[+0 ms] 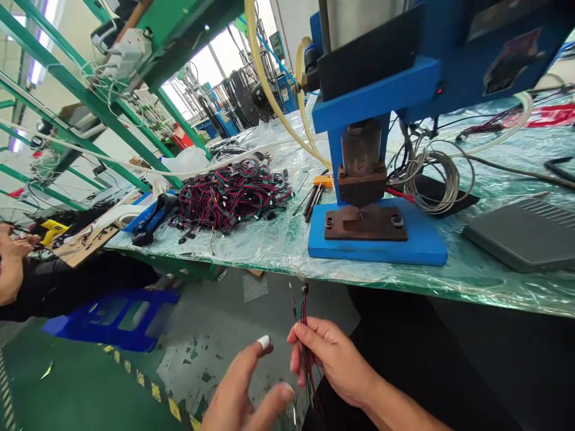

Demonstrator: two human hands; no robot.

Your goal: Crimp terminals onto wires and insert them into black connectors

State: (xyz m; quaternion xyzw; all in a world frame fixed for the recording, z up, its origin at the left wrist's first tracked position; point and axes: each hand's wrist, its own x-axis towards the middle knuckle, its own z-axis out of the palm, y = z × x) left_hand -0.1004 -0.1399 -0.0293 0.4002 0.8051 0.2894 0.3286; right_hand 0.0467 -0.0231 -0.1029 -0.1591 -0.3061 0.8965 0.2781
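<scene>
My right hand [335, 356] pinches a small wire harness [309, 371] of red, black and green wires below the table's front edge. Its upper ends, one with a black connector [305, 288], point up past my fingers, and the rest hangs down. Just left of it is my left hand [247, 389], thumb and fingers apart, holding nothing; white tape or a cover wraps one fingertip. Above them on the table stands a blue press [377, 245] with a dark metal die. A large heap of similar wire harnesses [233, 194] lies on the table to the left.
Hand tools with an orange part [322, 181] lie left of the press. A coiled grey cable [442, 179] and a dark grey box [525, 230] are on its right. Another person's hand [11, 263] and dark sleeve show at far left, near a blue plastic stool [117, 320].
</scene>
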